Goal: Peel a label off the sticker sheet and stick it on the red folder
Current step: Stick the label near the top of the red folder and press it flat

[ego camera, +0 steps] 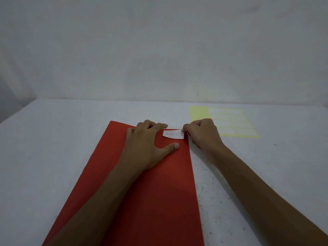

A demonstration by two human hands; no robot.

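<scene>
Head view. A red folder (142, 192) is laid flat on the white bench (53, 139), its long axis running from 6 o'clock toward 12 o'clock, with the far edge tilted slightly toward 11 o'clock. A white label (173, 134), handwritten "Asset", is seen at the folder's far corner at about 1 o'clock of the folder; whether it is fully pressed down cannot be told.

The left hand (147, 144) is placed palm-down on the folder's far part, fingers extended toward 1 o'clock above the label and thumb splayed out below it; nothing is held, and the hand is spread flat. The left forearm is extended across the folder from 7 o'clock.

The right hand (202, 134) is positioned just off the folder's right edge, knuckles up, fingers curled. Its grip is narrow: the label's right end is pinched between thumb and forefinger. The right forearm is brought in from 4 o'clock over the bare bench.

The yellow sticker sheet (225, 121) is lying flat on the bench at 2 o'clock of the folder, partly hidden behind the right hand, with pale label strips visible on it.
</scene>
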